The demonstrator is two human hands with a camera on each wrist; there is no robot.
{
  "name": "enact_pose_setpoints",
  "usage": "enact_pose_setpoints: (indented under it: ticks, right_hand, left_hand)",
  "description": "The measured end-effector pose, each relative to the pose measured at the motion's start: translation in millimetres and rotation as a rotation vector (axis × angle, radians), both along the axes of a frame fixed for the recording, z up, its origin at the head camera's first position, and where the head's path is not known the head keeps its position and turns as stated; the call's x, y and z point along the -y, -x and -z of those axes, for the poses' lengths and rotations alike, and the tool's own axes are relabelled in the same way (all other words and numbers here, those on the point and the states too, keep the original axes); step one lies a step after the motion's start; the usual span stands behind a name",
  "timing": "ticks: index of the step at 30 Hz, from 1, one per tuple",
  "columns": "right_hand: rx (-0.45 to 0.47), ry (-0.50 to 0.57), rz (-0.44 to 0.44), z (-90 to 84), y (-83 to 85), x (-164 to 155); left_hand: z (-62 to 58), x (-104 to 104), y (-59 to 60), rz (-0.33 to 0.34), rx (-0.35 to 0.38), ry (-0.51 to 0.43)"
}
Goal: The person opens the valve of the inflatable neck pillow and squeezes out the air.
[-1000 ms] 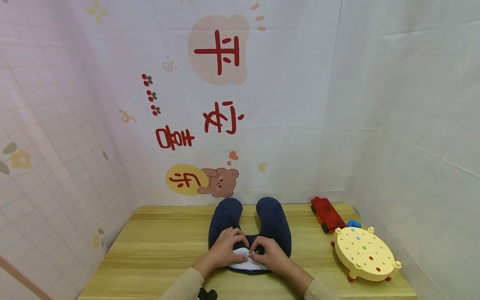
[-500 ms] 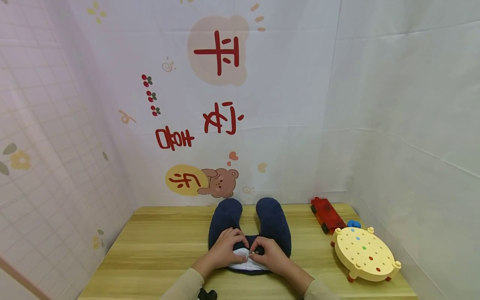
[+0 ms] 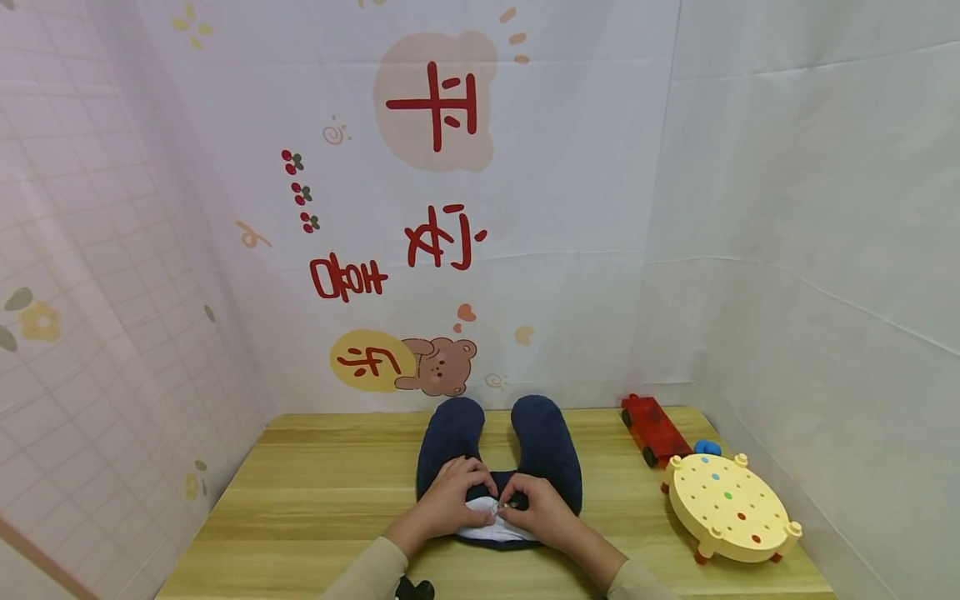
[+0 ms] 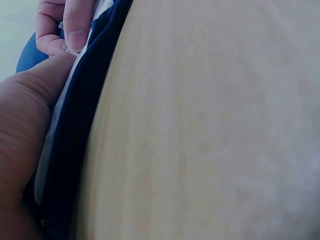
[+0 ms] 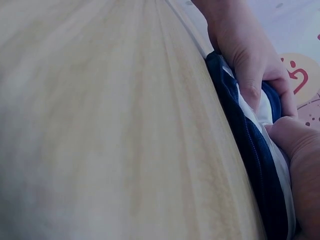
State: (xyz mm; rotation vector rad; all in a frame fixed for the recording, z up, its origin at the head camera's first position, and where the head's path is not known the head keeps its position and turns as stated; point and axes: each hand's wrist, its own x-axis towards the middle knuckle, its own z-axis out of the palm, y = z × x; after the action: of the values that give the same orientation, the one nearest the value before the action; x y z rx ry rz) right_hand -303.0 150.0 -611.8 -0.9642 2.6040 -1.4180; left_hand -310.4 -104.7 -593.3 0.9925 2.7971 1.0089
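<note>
A navy U-shaped neck pillow lies on the table, its two arms pointing away from me. At its near curve the zipped cover is spread apart, and white inner material shows. My left hand holds the left side of this opening, thumb on the white material and fingers bent over the navy cloth. Opposite, my right hand pinches a small clear piece at the white material; its exact kind is mostly hidden by fingertips. In the right wrist view, the zip runs along the cover's near edge.
A red toy car stands at the back right. Beside it are a small blue object and a round yellow pegged board on short legs. A dark object lies at the front edge of the wooden table.
</note>
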Motion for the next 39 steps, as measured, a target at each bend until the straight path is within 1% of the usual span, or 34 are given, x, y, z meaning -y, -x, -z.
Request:
enact_pose_setpoints:
  ticks: [5, 12, 23, 35, 39]
  right_hand:
    - [-0.015, -0.003, -0.003, -0.3, 0.6, 0.4]
    - [-0.038, -0.005, -0.006, 4.3, 2.0, -0.1]
    - [-0.023, -0.005, -0.002, 2.8, 0.2, -0.1]
    - [-0.036, 0.0, -0.004, 3.9, 0.6, -0.7]
    - [-0.057, 0.008, -0.013, 4.6, 1.4, -0.6]
  left_hand:
    - [0.4, 0.0, 0.7, -0.003, 0.003, -0.001]
    - [0.2, -0.2, 0.2, 0.001, 0.008, -0.006]
    - [2.7, -0.2, 0.7, 0.001, 0.018, -0.021]
    - [6.4, -0.3, 2.0, 0.007, 0.012, -0.02]
    - [6.7, -0.3, 2.2, 0.007, 0.018, -0.02]
